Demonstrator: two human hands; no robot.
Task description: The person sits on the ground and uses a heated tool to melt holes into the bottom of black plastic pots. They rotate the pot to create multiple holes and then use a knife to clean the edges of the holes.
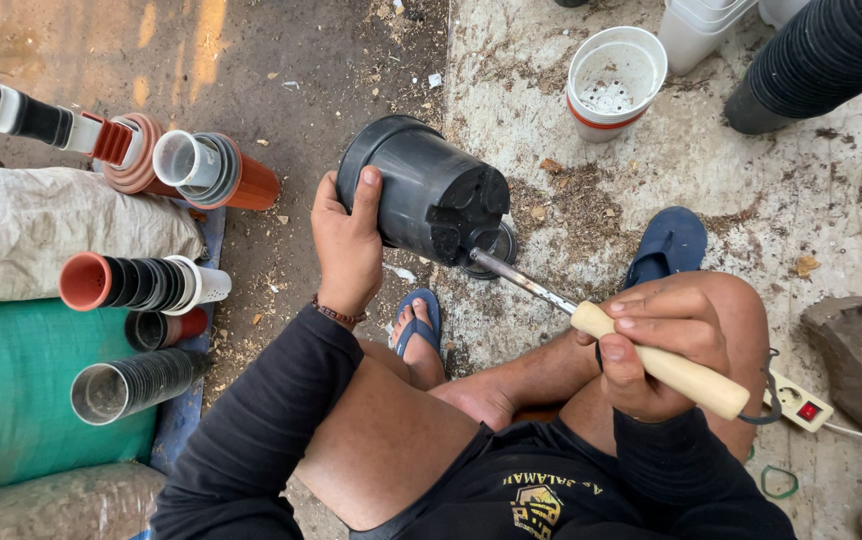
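My left hand grips the rim of a black plastic pot, tipped on its side with its bottom facing right. My right hand is closed around the pale wooden handle of a soldering iron. Its metal rod points up and left, with the tip touching the bottom edge of the pot. A cable leaves the handle's end toward a white power strip with a red switch. My knees and blue sandals are below the pot.
Stacks of nested pots in black, white and terracotta lie on the left over sacks and a green tarp. A white pot stands upright at the top. A long black pot stack lies top right. A stone sits at right.
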